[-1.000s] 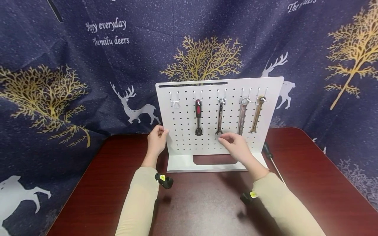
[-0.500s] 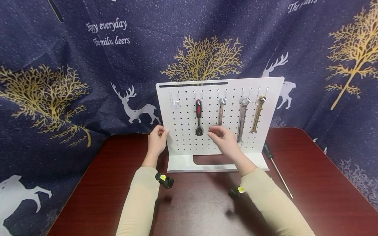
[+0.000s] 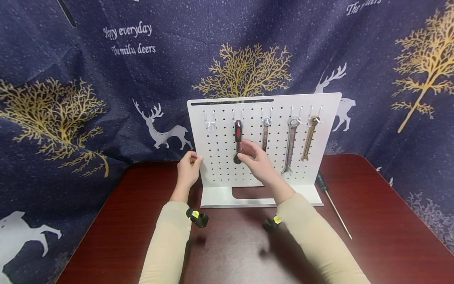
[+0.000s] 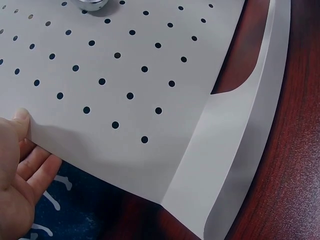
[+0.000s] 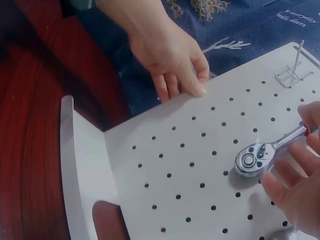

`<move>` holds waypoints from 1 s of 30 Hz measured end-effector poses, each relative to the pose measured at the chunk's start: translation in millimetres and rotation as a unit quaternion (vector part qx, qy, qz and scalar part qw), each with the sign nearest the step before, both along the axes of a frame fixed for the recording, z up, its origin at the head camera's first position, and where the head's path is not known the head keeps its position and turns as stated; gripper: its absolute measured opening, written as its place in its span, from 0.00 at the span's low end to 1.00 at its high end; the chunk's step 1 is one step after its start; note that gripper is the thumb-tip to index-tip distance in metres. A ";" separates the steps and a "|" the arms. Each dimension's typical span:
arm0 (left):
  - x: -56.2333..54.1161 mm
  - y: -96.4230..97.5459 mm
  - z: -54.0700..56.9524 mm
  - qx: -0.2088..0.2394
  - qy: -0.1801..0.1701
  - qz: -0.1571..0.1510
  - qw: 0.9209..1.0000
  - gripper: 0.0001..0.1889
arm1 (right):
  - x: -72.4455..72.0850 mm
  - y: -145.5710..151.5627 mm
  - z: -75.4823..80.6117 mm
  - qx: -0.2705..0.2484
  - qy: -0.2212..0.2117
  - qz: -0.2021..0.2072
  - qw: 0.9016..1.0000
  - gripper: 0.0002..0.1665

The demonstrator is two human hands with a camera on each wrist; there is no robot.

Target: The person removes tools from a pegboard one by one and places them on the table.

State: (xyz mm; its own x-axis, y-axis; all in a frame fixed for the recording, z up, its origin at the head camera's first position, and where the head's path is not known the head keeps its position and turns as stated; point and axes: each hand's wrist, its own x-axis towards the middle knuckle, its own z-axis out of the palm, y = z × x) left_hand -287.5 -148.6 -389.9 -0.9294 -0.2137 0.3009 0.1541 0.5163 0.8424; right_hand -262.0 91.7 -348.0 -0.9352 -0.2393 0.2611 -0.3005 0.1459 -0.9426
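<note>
A ratchet wrench (image 3: 238, 132) with a black and red handle hangs head-down from a hook on the white pegboard (image 3: 220, 169). My right hand (image 3: 260, 163) is at its shaft, fingers and thumb curved and spread to either side. In the right wrist view, the chrome ratchet head (image 5: 250, 159) shows beside the fingertips, with a gap between fingers and shaft. My left hand (image 3: 188, 169) pinches the board's left edge, thumb on the front face and fingers behind, as the left wrist view shows.
Right of the ratchet hang a combination wrench (image 3: 265, 134), a larger wrench (image 3: 291, 146) and a brass-coloured wrench (image 3: 309, 140). An unused hook (image 3: 211, 124) sits at upper left. A screwdriver (image 3: 335, 207) lies right of the board on the dark red table (image 3: 227, 244).
My right hand has moved left from the combination wrench's lower end to the ratchet wrench, whose head has swung slightly left. The left hand stays on the board's edge.
</note>
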 end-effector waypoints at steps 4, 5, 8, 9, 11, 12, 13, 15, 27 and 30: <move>-0.7 -0.1 -1.0 -0.005 0.002 0.003 1.000 0.09 | -1.3 -5.9 1.7 -0.022 -0.031 0.004 0.999 0.34; -0.8 -0.1 -1.1 -0.006 0.002 0.003 1.000 0.09 | -1.5 -7.0 2.1 -0.029 -0.037 0.007 0.999 0.33; -1.0 -0.2 -1.0 -0.007 0.002 0.003 1.000 0.10 | -2.4 -9.1 2.4 -0.042 -0.048 0.018 0.998 0.32; -1.4 -0.3 -1.1 -0.005 0.001 0.003 1.000 0.10 | -2.8 -9.5 2.1 -0.041 -0.050 0.020 0.998 0.31; -1.4 -0.4 -1.0 -0.007 -0.001 0.002 1.000 0.10 | -3.9 -9.9 0.6 -0.035 -0.051 0.019 0.998 0.30; -1.6 -0.6 -1.2 -0.007 -0.001 0.001 1.000 0.10 | -4.7 -9.8 -0.5 -0.031 -0.051 0.018 0.998 0.29; -1.8 -0.7 -1.3 -0.007 -0.001 0.000 1.000 0.10 | -5.5 -9.6 -1.9 -0.026 -0.051 0.016 0.998 0.28; -2.1 -0.9 -1.9 -0.007 -0.002 -0.001 1.000 0.10 | -6.6 -8.6 -4.2 -0.022 -0.054 0.013 0.998 0.26; -3.3 -1.0 -2.0 -0.003 -0.005 0.002 1.000 0.10 | -4.7 -9.9 -2.0 0.032 -0.020 -0.027 0.999 0.17; -2.9 -0.5 -1.8 -0.004 -0.004 0.004 1.000 0.10 | -3.2 -9.8 -2.1 0.039 -0.019 -0.029 0.999 0.16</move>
